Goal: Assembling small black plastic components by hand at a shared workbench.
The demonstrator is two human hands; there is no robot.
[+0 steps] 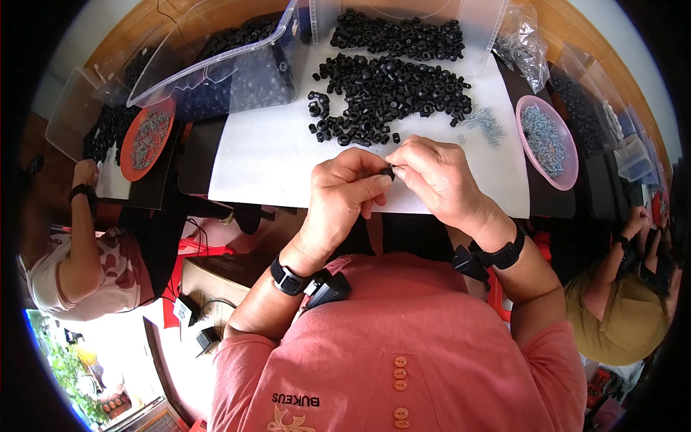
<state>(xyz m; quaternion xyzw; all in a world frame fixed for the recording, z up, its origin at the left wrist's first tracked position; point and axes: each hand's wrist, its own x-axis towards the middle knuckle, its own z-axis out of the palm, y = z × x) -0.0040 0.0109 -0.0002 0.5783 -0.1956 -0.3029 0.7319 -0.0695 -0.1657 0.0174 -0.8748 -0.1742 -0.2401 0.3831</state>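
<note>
White sheeting [263, 158] covered part of a dark tabletop [205, 155] as a person in a pink shirt [410, 324] worked at its near edge. The left hand [349, 180] pinched a small black piece [389, 171] between thumb and fingers; the right hand [437, 176] met it there, thumb and forefinger pressed close together, though whether they gripped anything else was hidden. Just beyond the hands lay a heap of black parts [396, 90], with thin grey-blue, screw-like pieces [486, 126] scattered at its right. More such pieces filled a pink bowl [573, 162] to the right and an orange dish [130, 171] to the left. Behind the dish, a clear bin [245, 97] held black parts. Co-workers sat on either side, one in a patterned top [93, 273], another in olive [622, 317].
</note>
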